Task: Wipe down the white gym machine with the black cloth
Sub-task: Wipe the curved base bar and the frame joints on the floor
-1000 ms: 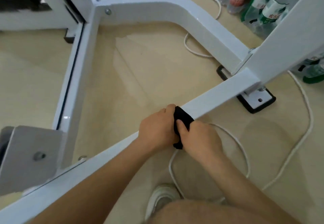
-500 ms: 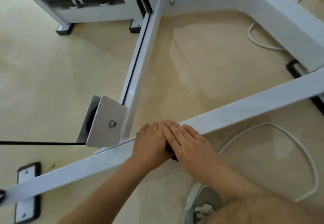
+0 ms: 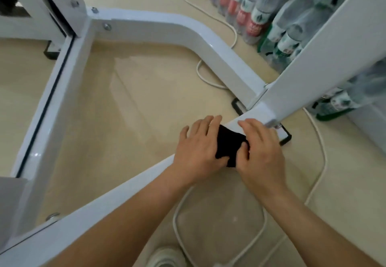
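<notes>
1. Black cloth [image 3: 229, 145] is draped over the near base rail [image 3: 87, 218] of the white gym machine, just short of the joint with the upright post [image 3: 313, 57].
2. Left hand [image 3: 198, 147]: fingers straight and spread, lying flat on the rail, its inner edge pressing on the cloth's left side. It is not clenched.
3. Right hand [image 3: 263, 151]: fingers laid over the top and thumb hooked into the near fold, so I read it as grasping the cloth.
4. Progress: I judge this mid-wipe, at the right end of this rail. No visible dirt line, so I can't tell which parts are done.
5. Probably left: the joint, the upright post, the curved rail [image 3: 188, 34], the side rail [image 3: 52, 110].
6. Containers: plastic bottles [image 3: 257, 11] stand packed along the far right, with red and green labels. The contents look clear, but I can't tell the fill level.
7. White cable [image 3: 264, 218] loops on the floor beneath my arms.
</notes>
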Motion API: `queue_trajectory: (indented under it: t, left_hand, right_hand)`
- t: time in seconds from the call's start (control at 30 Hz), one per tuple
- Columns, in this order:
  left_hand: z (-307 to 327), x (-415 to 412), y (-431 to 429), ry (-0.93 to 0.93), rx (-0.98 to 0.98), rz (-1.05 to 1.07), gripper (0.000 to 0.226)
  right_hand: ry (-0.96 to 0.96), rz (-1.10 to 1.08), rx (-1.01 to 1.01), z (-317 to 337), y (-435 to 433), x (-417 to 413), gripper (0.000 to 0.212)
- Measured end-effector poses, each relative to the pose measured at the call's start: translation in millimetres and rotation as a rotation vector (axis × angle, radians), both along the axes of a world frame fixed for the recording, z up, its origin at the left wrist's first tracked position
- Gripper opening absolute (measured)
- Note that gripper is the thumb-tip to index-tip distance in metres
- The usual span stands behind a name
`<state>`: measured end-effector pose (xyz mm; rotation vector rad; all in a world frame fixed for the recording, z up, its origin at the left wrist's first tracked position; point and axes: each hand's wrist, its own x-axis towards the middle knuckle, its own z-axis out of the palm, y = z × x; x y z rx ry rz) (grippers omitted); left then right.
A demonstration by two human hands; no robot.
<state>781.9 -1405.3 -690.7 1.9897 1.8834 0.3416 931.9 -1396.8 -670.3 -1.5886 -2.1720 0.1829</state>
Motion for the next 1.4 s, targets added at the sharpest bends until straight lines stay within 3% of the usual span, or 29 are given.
queue_trajectory:
  t: [0.1,0.3,0.37,0.43,0.57,0.7,0.8,0.87,0.93,1.03,1.13,1.2,1.3,1.33,1.4]
  left_hand:
    - [-9,-28,-38,-0.055,0.050,0.012,0.067]
    - [-6,-52,-57,-0.111,-0.078,0.016,0.074]
    - [2,-50,-39,-0.168,-0.135,0.036,0.077]
    - [7,-41,-15,-0.264,-0.143,0.045,0.063]
    - [22,-19,29,-0.374,-0.106,0.078,0.046]
    - [16,-25,40,-0.381,-0.151,0.123,0.036]
    - [10,-32,25,-0.410,-0.184,0.186,0.045]
    - [2,-25,19,-0.392,-0.176,0.104,0.056]
    - [0,-11,23,-0.286,-0.281,0.003,0.056]
    - [5,4,38,-0.173,-0.213,-0.045,0.063]
    - [17,15,61,-0.318,-0.100,0.009,0.050]
    - [24,23,70,-0.306,-0.174,-0.049,0.045]
    - [22,21,69,-0.280,-0.367,-0.034,0.044]
    - [22,19,66,-0.308,-0.425,-0.009,0.043]
    - [23,17,62,-0.290,-0.484,0.005,0.044]
  right_hand:
    - [-0.121,0.259,-0.084,-21,-24,-26,0.046]
    - [-0.390,0.580,-0.207,-28,40,-24,0.060]
    - [-0.467,0.482,-0.292,-23,81,-19,0.068]
    - [-0.399,0.267,-0.263,-26,100,1,0.064]
    - [-0.240,0.012,-0.083,-38,45,1,0.045]
    - [-0.171,0.271,-0.101,-48,-20,-70,0.049]
    - [-0.208,0.538,-0.063,-48,6,-38,0.047]
    - [-0.292,0.444,-0.079,-47,38,4,0.054]
    - [-0.284,0.196,-0.130,-44,60,33,0.061]
    - [-0.125,-0.085,-0.167,-51,51,24,0.063]
    - [0.075,-0.270,-0.184,-55,19,-24,0.063]
    - [0.190,-0.170,-0.193,-55,-3,-45,0.063]
    - [0.616,-0.020,-0.209,-45,-6,-33,0.048]
    - [0.713,-0.073,-0.179,-40,-4,-25,0.041]
    - [0.862,-0.405,-0.133,-33,5,-12,0.029]
